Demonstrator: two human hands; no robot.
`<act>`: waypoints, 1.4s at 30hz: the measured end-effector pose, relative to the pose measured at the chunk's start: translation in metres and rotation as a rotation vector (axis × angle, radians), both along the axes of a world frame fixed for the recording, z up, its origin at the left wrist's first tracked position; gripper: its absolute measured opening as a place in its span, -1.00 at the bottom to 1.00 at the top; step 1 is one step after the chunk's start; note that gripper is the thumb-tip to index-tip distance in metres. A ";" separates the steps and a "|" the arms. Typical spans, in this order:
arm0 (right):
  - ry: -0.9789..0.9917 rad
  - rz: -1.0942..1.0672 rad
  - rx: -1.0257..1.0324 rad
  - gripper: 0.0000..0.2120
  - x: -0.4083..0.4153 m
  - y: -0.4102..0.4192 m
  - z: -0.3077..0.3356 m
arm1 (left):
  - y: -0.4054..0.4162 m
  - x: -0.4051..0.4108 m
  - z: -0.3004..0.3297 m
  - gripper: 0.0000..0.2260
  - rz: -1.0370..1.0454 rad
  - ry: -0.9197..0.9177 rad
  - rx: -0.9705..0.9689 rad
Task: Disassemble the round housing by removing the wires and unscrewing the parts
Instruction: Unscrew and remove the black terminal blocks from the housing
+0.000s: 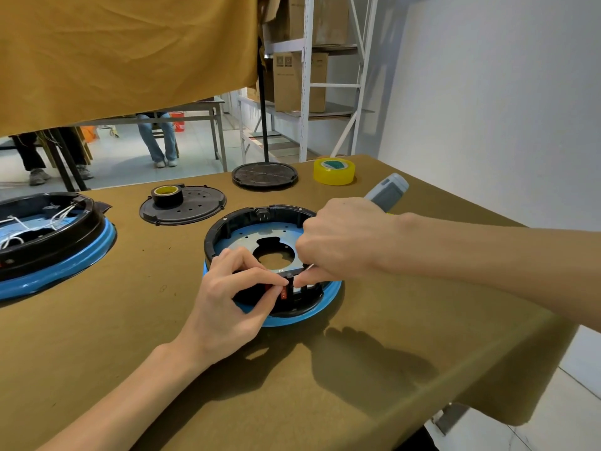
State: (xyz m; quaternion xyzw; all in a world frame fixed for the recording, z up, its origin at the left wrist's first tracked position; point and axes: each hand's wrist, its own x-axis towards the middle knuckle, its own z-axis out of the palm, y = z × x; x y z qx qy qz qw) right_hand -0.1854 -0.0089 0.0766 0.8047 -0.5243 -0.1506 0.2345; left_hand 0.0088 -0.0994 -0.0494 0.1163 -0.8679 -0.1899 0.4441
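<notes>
the brown-covered work table point(357, 369) carries the round black housing with a blue rim point(330, 296), open side up, near its front edge so both hands reach in. your right hand point(344, 237) is curled around a grey electric screwdriver point(387, 192), its thin bit angled down to the near wall. your left hand point(234, 288) pinches a small red-and-black terminal part point(284, 291) there, probably steadying it (the screw itself is hidden).

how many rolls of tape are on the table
2: a black-edged roll of tape standing on the perforated black disc, and a clear yellowish roll of tape at the table's far edge. None seem hidden.
</notes>
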 end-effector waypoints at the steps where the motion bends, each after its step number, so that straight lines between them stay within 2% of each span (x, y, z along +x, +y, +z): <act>1: 0.004 0.001 0.018 -0.42 -0.001 -0.002 0.002 | 0.000 0.000 0.000 -0.83 -0.001 0.001 0.002; 6: 0.065 -0.002 0.107 -0.44 -0.001 -0.010 0.007 | 0.001 0.001 0.002 -0.76 0.013 -0.007 0.018; 10: 0.200 0.064 0.114 -0.44 0.007 -0.011 0.014 | 0.001 0.001 0.004 -0.76 0.017 -0.037 0.008; 15: 0.326 0.029 0.144 -0.47 0.032 -0.021 0.002 | 0.003 0.001 0.006 -0.82 0.022 -0.037 0.009; 17: 0.306 0.013 0.152 -0.47 0.034 -0.024 0.003 | 0.002 0.002 0.006 -0.82 0.019 -0.035 0.012; 25: 0.029 -0.067 0.154 -0.47 0.002 -0.009 0.002 | 0.003 0.004 0.008 -0.75 -0.008 -0.051 0.009; 35: -0.103 -0.024 0.168 -0.50 -0.011 -0.016 -0.006 | 0.001 0.003 0.007 -0.77 -0.004 -0.033 0.011; 39: -0.093 -0.035 0.185 -0.49 -0.009 -0.014 -0.004 | 0.000 0.002 0.006 -0.78 -0.006 -0.025 0.013; 42: -0.006 -0.056 0.186 -0.49 -0.004 -0.018 0.002 | 0.000 0.003 0.004 -0.79 -0.005 -0.019 -0.022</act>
